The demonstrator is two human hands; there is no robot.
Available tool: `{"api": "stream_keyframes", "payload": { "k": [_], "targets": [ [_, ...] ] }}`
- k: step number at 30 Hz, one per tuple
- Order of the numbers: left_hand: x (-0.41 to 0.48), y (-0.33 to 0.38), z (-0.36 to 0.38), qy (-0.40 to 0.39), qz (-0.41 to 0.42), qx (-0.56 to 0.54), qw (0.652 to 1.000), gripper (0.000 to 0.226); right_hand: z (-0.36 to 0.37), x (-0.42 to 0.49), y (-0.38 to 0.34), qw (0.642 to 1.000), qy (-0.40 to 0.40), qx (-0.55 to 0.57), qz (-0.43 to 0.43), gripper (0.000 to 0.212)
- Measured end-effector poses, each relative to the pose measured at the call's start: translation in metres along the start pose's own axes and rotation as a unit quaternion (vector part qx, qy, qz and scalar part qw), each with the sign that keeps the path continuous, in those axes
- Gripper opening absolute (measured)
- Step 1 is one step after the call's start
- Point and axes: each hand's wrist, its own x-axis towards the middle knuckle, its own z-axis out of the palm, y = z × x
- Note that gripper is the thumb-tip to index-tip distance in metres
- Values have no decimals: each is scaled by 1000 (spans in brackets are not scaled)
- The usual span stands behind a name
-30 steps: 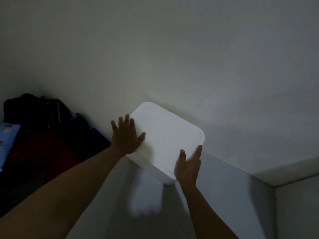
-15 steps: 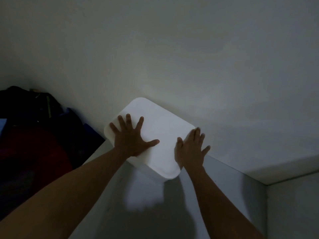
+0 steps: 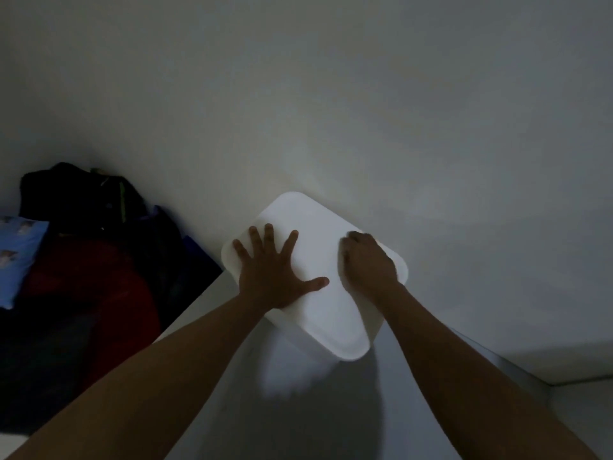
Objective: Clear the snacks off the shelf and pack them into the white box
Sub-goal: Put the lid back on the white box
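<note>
A white box point(image 3: 323, 322) with rounded corners and its lid on stands on a glossy white surface point(image 3: 331, 423), close against the wall. My left hand point(image 3: 270, 277) lies flat on the left part of the lid with its fingers spread. My right hand point(image 3: 368, 267) rests on the lid's right part, its fingers bent under so that the knuckles show. No snacks are in view, and the lid hides the inside of the box.
A pile of dark bags point(image 3: 89, 220) and a red one point(image 3: 99, 293) sit to the left, with a blue printed cloth point(image 3: 18, 260) at the left edge. The pale wall point(image 3: 331, 111) rises right behind the box. The room is dim.
Both hands moved from the box's sides onto the lid. My right hand, flat with straight fingers half a second ago, now has bent fingers. The box sits a little closer to me.
</note>
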Motion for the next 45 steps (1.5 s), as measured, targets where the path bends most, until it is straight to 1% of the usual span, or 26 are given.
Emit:
{"api": "stream_keyframes", "payload": {
  "k": [3,6,7,8,10,11,13,15,18,20,23,24,26,29,31,33,35,38,40,45],
  "targets": [
    [1,-2,2,3,1,-5,1000,122,7,42,-26,995,-13,43,-87,44],
    [-1,-3,4,16,7,-17,1000,121,5,86,-54,989,-43,53,-135,53],
    [-1,-4,4,16,6,-24,1000,122,5,99,-62,988,-56,47,-138,54],
    [0,-4,4,13,6,-29,999,123,4,108,-69,988,-67,32,-134,51],
    [2,-6,4,10,6,-33,999,124,5,122,-77,990,-57,-8,-125,34],
    [2,-6,4,9,4,-34,999,124,6,126,-78,991,-50,-27,-123,30],
    [3,-6,6,8,3,-28,1000,124,3,135,-73,988,-50,-62,-131,36],
    [2,-5,5,7,2,-21,1000,124,-6,144,-69,985,-79,-78,-130,40],
    [2,-5,3,1,1,-20,1000,123,-16,147,-65,984,-127,-24,-126,39],
    [2,-3,1,-9,0,-20,1000,123,-11,132,-51,984,-126,38,-124,40],
    [2,-3,-1,-16,-7,-14,1000,122,8,85,-17,987,-41,136,-79,39],
    [2,-4,-1,-15,-10,-12,1000,122,15,65,-5,988,-15,141,-61,42],
    [1,-3,-1,-7,-9,-3,1000,124,24,27,20,993,19,114,-36,49],
    [0,-3,-1,-2,-14,-4,1000,125,25,-19,31,997,17,78,15,58],
    [-1,-2,-1,-3,-17,-3,1000,126,29,-43,18,996,15,50,66,62],
    [-2,-1,-2,-3,-18,0,1000,126,38,-61,-3,992,35,8,120,64],
    [-1,-1,-2,-4,-19,2,1000,127,45,-67,-16,986,55,-22,153,63],
    [1,-2,-4,-23,-9,8,1000,128,46,-66,-17,984,46,-22,169,64],
    [0,-8,-6,-41,6,7,999,132,44,-66,-17,985,49,-19,164,64],
    [-1,-24,-16,-121,62,-4,991,149,44,-68,-20,985,63,-15,162,64]
  ]
}}
